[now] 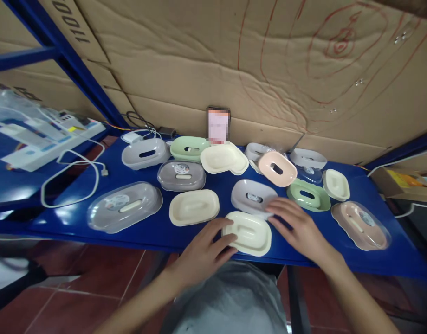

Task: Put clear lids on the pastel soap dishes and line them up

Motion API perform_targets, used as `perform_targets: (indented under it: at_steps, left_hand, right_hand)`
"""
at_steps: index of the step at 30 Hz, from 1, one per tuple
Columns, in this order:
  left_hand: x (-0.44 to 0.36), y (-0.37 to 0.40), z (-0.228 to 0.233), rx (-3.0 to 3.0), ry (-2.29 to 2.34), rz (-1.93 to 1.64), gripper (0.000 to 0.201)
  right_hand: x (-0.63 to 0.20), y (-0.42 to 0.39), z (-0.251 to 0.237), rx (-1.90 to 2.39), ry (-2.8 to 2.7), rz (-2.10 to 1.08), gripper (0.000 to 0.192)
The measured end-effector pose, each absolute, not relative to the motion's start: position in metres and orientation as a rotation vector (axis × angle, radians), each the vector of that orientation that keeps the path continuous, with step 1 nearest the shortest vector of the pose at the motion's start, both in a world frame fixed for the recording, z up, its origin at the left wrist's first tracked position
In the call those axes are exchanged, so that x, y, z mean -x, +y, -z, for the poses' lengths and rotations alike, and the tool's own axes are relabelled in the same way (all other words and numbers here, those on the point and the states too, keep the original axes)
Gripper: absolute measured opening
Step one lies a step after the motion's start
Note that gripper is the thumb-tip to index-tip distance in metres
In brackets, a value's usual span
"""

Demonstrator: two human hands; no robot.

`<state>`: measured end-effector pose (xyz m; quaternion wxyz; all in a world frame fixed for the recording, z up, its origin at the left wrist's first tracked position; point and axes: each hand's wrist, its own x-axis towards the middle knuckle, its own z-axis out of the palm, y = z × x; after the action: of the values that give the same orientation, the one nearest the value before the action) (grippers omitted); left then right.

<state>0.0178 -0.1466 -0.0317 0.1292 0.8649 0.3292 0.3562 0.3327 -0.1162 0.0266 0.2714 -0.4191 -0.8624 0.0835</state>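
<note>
My left hand [211, 246] is at the left end of a cream oval soap dish tray [255, 239] by the table's front edge, its fingertips over the rim and its thumb low at the near side. Just behind that tray is a light grey soap dish [243, 195] with a slot and a round label. My right hand [297, 225] has its fingers and thumb around the right end of the grey dish. A second cream tray [185, 215] lies to the left. Green [316, 204] and peach [286, 172] slotted dishes sit to the right.
Soap dishes under clear lids stand at the left [109, 218] and right [359, 218] of the blue table [164, 236]. A phone-like screen [218, 125] leans on the cardboard wall [171, 65]. A white cable [46, 197] and power strips [35, 157] are at the left.
</note>
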Motion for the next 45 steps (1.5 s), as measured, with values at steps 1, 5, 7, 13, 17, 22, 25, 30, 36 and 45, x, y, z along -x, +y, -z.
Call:
perform_targets:
  at_steps: [1,5,7,13,17,22,25,30,36,45]
  left_hand:
    - [-0.018,-0.147,0.032,-2.505,0.989,-1.05,0.025]
    - [-0.02,-0.146,0.031,-2.552,1.037,-1.035,0.05]
    - [-0.021,-0.146,0.031,-2.64,0.996,-0.978,0.05]
    - [-0.021,-0.145,0.029,-2.73,0.889,-0.808,0.032]
    - [-0.021,-0.144,0.028,-2.722,0.86,-0.79,0.027]
    - [-0.022,-0.144,0.027,-2.725,0.88,-0.809,0.024]
    - [-0.023,-0.144,0.025,-2.677,0.874,-0.842,0.021]
    - [-0.022,-0.143,0.024,-2.594,0.854,-0.923,0.02]
    - [-0.022,-0.143,0.024,-2.588,0.86,-0.954,0.025]
    - [-0.021,-0.148,0.032,-2.609,1.007,-1.03,0.047]
  right_hand:
    - [-0.334,-0.13,-0.021,1.125,-2.315,-0.227,0.033]
    - [-0.326,-0.176,-0.001,1.104,-2.299,-0.198,0.041]
    - [-0.321,-0.19,0.005,1.1,-2.301,-0.171,0.043]
    - [-0.307,-0.206,0.022,1.172,-2.343,-0.027,0.05]
    - [-0.301,-0.212,0.032,1.224,-2.297,0.021,0.05]
    - [-0.324,-0.192,0.018,1.196,-2.381,0.014,0.05]
    - [-0.348,-0.153,0.0,1.338,-2.283,0.156,0.052]
    - [-0.366,-0.076,-0.014,1.477,-2.277,0.413,0.044]
    - [-0.368,-0.032,-0.017,1.382,-2.394,0.512,0.031]
    - [-0.348,-0.147,-0.02,1.099,-2.247,0.222,0.048]
